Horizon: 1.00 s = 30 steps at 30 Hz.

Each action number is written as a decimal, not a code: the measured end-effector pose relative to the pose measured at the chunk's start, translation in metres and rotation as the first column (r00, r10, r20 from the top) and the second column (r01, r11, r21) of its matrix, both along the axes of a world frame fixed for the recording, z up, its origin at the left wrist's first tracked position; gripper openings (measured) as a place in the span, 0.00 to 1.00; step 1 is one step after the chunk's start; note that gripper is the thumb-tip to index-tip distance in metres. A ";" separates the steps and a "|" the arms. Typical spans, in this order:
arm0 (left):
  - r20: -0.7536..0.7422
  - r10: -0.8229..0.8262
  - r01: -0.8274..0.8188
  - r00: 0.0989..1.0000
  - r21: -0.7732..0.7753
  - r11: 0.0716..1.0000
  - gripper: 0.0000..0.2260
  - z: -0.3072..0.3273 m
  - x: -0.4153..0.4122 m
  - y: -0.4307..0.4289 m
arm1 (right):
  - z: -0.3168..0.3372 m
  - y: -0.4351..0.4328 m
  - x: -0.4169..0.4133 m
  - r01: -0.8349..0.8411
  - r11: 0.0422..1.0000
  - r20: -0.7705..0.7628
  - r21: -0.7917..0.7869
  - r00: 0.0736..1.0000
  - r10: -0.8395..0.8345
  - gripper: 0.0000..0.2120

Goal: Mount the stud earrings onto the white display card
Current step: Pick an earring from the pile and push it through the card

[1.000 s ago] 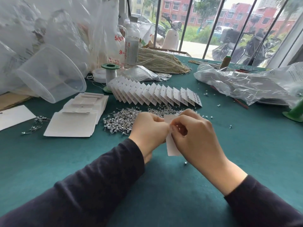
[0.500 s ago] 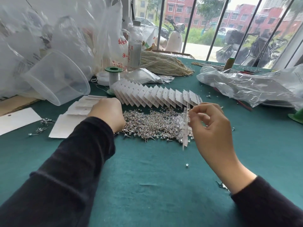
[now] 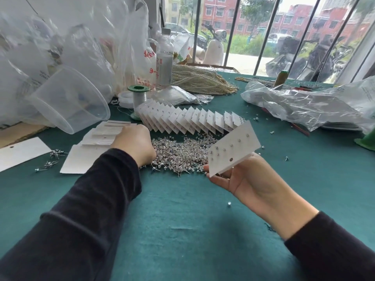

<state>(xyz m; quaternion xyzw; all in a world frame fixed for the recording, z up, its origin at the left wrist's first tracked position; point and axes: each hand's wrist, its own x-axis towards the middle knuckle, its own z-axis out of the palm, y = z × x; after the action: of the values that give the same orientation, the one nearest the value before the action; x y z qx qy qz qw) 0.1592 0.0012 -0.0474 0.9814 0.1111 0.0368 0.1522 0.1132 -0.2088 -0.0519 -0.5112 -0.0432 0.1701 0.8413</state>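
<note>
White display card (image 3: pixel 233 151) was held above the green table (image 3: pixel 182 230), just right of the loose stud pile (image 3: pixel 178 155). Its face tilted up toward the camera and its long axis climbed from lower left to upper right. Several stud earrings (image 3: pixel 239 140) sat in it. The right hand (image 3: pixel 241 183) pinched only its lower edge, so a twist might shed unsecured studs. The left hand (image 3: pixel 135 145) reached between the pile and the blank cards (image 3: pixel 105 132); its fingers were hidden, so I cannot tell their grip.
</note>
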 end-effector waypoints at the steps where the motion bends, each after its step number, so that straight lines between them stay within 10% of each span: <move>1: -0.003 -0.003 0.003 1.000 0.003 1.000 0.03 0.000 -0.001 -0.001 | 0.000 0.001 0.000 -0.012 1.000 0.002 -0.017 1.000 0.012 0.11; 30: 0.030 -0.020 0.018 0.999 0.076 0.997 0.05 -0.003 0.002 -0.002 | -0.007 0.008 -0.006 -0.036 0.971 0.089 -0.237 0.994 0.058 0.07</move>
<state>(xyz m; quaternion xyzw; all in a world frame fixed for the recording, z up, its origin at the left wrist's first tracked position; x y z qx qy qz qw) 0.1610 -0.0006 -0.0506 0.9868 0.0978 0.0546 0.1171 0.1074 -0.2006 -0.0588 -0.6138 -0.0748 0.1693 0.7675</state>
